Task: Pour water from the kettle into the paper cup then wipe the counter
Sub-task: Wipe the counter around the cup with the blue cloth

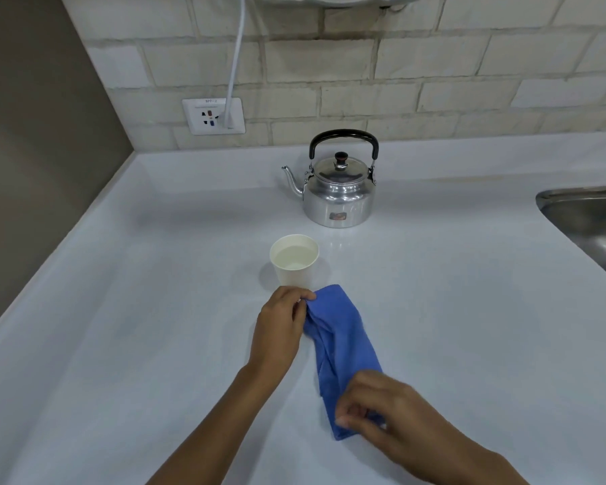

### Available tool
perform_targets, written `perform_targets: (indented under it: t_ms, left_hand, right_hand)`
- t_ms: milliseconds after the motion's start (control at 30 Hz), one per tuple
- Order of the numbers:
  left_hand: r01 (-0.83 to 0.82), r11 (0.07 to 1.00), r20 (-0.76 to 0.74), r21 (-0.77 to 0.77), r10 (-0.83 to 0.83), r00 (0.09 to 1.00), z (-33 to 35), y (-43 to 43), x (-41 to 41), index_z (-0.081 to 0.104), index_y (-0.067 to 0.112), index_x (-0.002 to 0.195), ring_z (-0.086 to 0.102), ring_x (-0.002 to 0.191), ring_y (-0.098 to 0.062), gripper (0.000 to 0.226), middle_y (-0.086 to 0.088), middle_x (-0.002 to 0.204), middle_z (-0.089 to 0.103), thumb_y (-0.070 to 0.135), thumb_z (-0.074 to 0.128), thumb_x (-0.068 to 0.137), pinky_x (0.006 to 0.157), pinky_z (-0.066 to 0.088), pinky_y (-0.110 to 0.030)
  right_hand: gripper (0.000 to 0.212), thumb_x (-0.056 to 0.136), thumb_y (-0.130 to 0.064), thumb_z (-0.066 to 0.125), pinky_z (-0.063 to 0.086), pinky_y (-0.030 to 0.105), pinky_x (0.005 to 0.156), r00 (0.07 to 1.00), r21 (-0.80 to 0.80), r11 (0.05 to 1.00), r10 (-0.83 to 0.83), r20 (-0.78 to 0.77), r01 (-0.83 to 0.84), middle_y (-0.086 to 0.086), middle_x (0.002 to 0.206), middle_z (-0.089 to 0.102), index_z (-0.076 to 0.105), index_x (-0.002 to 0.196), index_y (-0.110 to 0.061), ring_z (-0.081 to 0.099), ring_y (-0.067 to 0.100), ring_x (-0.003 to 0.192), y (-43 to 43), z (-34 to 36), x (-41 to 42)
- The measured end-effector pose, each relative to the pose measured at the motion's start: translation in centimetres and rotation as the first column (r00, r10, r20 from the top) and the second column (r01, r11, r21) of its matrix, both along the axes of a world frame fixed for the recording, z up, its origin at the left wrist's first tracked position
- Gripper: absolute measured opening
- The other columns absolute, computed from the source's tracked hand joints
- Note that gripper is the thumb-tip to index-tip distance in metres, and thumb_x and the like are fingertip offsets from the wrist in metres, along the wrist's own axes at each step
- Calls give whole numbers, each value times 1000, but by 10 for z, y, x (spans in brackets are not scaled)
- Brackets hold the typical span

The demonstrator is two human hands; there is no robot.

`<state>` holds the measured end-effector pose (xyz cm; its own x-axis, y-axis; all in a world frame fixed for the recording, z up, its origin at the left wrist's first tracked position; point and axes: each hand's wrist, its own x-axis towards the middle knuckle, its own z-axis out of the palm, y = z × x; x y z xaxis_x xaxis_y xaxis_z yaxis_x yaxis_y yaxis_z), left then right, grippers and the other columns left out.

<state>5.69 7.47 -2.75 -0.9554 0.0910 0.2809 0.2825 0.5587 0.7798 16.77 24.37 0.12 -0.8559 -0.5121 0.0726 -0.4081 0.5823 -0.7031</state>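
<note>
A silver kettle (338,190) with a black handle stands upright at the back of the white counter (137,309), spout pointing left. In front of it a white paper cup (294,260) holds water. A blue cloth (340,348) lies stretched on the counter just below the cup. My left hand (280,327) pinches the cloth's far end, close to the cup's base. My right hand (389,411) pinches the cloth's near end.
A steel sink (588,222) is set into the counter at the right. A wall socket (213,116) with a white cable plugged in sits on the tiled back wall. A brown side wall closes off the left.
</note>
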Motion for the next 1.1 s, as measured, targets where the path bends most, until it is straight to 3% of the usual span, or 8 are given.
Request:
perform_targets:
  t_ms: [133,233,367,533,700,800,900,1100]
  left_hand:
    - [-1,988,44,-153,8,999,-5,-2,5,63,16,112,53,106,-11,31,1,121,57,2,45,91,82,35,-5]
    - [-13,979,-32,-202,7,999,4,14,14,55,16,125,41,123,-13,38,1,136,48,3,42,91,97,27,-11]
    - [68,968,-84,-242,-91,992,13,50,30,34,8,139,22,140,-19,43,-6,152,26,13,34,96,115,4,-30]
    - [48,829,93,-558,4,996,-9,87,47,-16,5,140,-21,140,-26,61,-13,152,-20,38,16,99,105,-24,-35]
    - [54,759,148,-649,57,987,-16,88,49,-21,8,137,-21,139,-26,66,-14,153,-16,46,15,97,107,-20,-36]
    - [30,731,107,-681,59,992,-8,77,53,27,7,140,29,137,-22,69,-13,147,35,51,43,89,113,22,-37]
    - [-9,676,19,-737,33,999,-6,52,60,59,14,122,56,117,-17,56,-3,126,60,49,59,79,95,49,-33]
    - [-7,598,18,-802,35,999,-16,-21,55,56,6,123,56,117,-24,56,-9,127,59,29,13,95,90,52,-39]
  right_hand:
    - [16,88,-36,55,41,11,70,982,122,985,105,158,-125,-13,85,58,63,100,-29,47,-8,75,0,0,-6]
    - [19,86,-23,61,42,13,67,971,-79,992,-76,226,95,-16,83,64,65,99,-35,54,3,71,13,9,-23]
    - [30,81,3,54,45,29,69,899,-46,900,-436,-49,434,-2,78,67,68,83,-24,55,13,71,42,4,-75]
    - [32,89,3,42,38,37,98,809,175,814,-477,-344,555,17,124,59,57,117,-2,50,31,116,47,-18,-138]
    - [43,99,-18,29,15,38,116,878,293,839,-378,-294,459,9,152,24,25,141,-9,15,25,141,24,-43,-167]
    - [48,100,-28,19,6,35,116,898,392,809,-372,-233,437,4,156,11,10,144,-14,4,19,143,20,-58,-168]
    - [49,99,-32,17,4,34,116,892,421,787,-372,-256,450,3,156,10,9,145,-15,4,18,143,22,-65,-169]
    - [49,99,-32,19,7,34,116,870,427,763,-377,-318,486,2,156,14,11,144,-16,7,18,143,21,-69,-168]
